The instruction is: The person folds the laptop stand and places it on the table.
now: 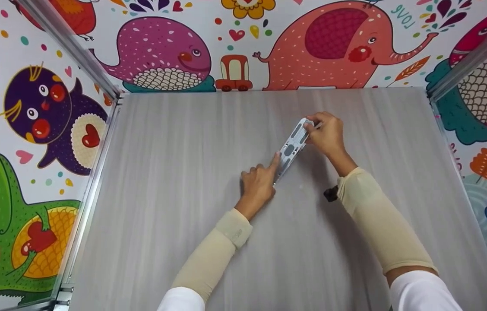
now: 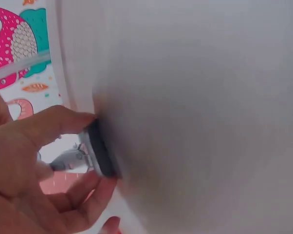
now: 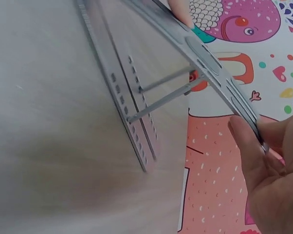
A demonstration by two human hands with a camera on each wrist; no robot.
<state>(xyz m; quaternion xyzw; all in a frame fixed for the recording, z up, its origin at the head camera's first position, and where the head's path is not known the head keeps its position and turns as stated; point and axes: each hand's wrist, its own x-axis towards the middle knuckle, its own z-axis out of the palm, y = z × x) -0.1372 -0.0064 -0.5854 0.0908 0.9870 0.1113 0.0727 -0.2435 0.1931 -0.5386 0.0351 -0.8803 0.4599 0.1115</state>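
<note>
A silver folding laptop stand [image 1: 289, 150] lies diagonally between my two hands, partly unfolded. In the right wrist view its slotted top bar [image 3: 205, 61] is tilted up from the base rails on thin struts [image 3: 163, 101]. My left hand [image 1: 258, 185] grips the near end, index finger stretched along the side. The left wrist view has thumb and fingers pinching a dark end piece [image 2: 101, 151]. Thumb and fingers of my right hand [image 1: 326, 134] pinch the raised far end of the top bar. The folded inner parts are hidden from the head view.
The wood-grain tabletop [image 1: 174, 172] lies under both hands. Metal frame posts [image 1: 71, 47] stand at its back corners, with a rail along the left edge. Cartoon-printed walls surround it. A small black piece [image 1: 331, 194] hangs by the right wrist's sleeve.
</note>
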